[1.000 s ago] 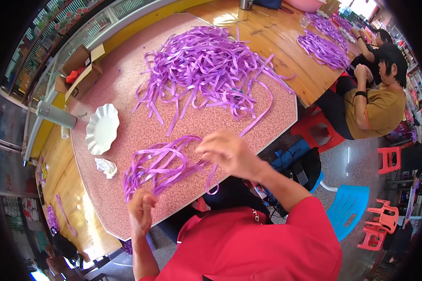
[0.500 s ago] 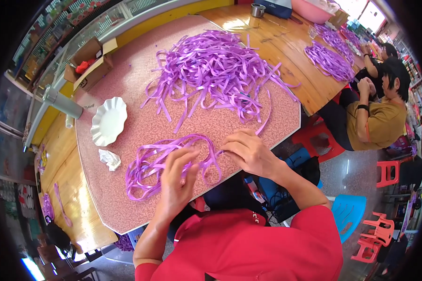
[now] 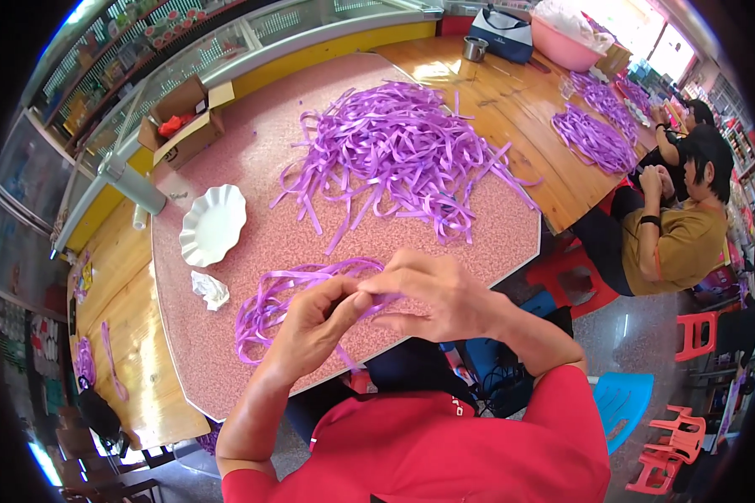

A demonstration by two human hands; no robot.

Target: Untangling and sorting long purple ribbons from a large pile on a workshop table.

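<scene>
My left hand (image 3: 320, 329) is closed over the near edge of the pink speckled table (image 3: 344, 239), thumb and forefinger pinched on a purple ribbon (image 3: 346, 359) whose tail hangs below. My right hand (image 3: 445, 295) reaches in from the right, its fingertips at the left hand's pinch and its thumb apart from the forefinger. Behind and left of both hands lies a loose coil of purple ribbon (image 3: 258, 317), partly hidden by the left hand. Farther back spreads a large tangled heap of purple ribbons (image 3: 394, 151).
On the table's left stand a white scalloped dish (image 3: 213, 226), a crumpled tissue (image 3: 210, 290), a grey-green flask (image 3: 134, 186) and an open cardboard box (image 3: 189, 134). Two people sit at the wooden table (image 3: 512, 109) on the right, near more ribbon piles (image 3: 594, 138). A blue chair (image 3: 622, 407) stands behind right.
My hands have come together; the left has closed into a pinch, and the right has moved to meet it. The whole view has shifted slightly, setting the table lower.
</scene>
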